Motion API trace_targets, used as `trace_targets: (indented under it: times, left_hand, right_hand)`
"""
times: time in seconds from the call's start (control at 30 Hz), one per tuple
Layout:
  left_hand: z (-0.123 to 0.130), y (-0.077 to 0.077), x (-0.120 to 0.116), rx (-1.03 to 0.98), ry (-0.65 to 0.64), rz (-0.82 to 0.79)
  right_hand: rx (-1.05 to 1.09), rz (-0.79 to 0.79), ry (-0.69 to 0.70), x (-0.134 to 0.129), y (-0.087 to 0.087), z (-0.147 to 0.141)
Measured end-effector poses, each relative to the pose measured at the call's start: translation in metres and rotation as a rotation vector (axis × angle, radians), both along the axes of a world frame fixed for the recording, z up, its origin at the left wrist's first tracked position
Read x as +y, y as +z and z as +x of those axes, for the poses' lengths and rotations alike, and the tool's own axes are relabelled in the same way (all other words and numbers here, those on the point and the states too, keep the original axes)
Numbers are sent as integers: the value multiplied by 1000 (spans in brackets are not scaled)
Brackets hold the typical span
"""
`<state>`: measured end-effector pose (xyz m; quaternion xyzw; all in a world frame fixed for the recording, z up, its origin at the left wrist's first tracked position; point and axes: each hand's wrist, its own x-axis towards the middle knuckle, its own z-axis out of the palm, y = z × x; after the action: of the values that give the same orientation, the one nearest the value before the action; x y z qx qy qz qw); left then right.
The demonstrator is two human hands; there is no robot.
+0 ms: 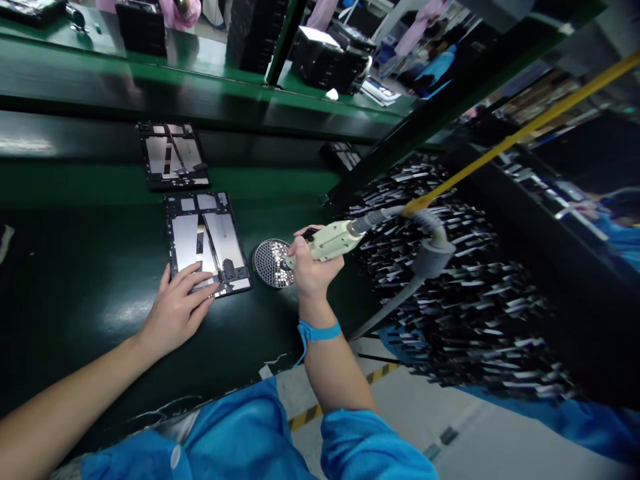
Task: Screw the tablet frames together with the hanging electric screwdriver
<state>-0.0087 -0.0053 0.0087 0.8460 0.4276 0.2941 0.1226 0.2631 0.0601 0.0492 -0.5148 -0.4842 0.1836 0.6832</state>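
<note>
Fingers of the right hand (314,272) are wrapped round a pale green power driver (331,241), tip down at a round perforated dish (265,267) with shiny bits in it. Left hand (175,308) fingers, slightly apart, rest on the near edge of a tablet-like panel (207,241) lying on the dark green surface (90,267); any print's too tiny to read. Second panel (173,157) sits just beyond, fyi.

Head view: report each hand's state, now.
Left hand: open, resting on the lower edge of the nearer tablet frame.
Right hand: closed, holding the pale electric screwdriver.
</note>
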Motion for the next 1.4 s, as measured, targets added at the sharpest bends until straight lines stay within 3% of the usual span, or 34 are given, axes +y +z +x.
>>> trace_targets:
  times: [0.3,0.47,0.57,0.67,0.77,0.9,1.1,1.4]
  left_hand:
    - [0,-3,0,-10,11,-5]
    - [3,-2,0,-19,23,-24]
    - [4,-2,1,-28,26,-39]
    - [4,-2,1,-33,24,-47]
    - [4,-1,2,-38,22,-65]
    - [4,0,2,-57,10,-84]
    - [4,2,3,-68,6,-103]
    - [4,3,3,-69,0,-115]
  right_hand:
    - [-3,-19,-25,1,0,-1]
    - [14,18,-17,-5,23,-12]
    - [41,61,75,-13,40,-35]
    - [90,50,256,-23,47,-66]
    - [118,14,425,-31,42,-93]
    - [75,-57,520,-36,30,-109]
    - [90,-80,555,-38,20,-109]
    - [101,-119,569,-39,19,-112]
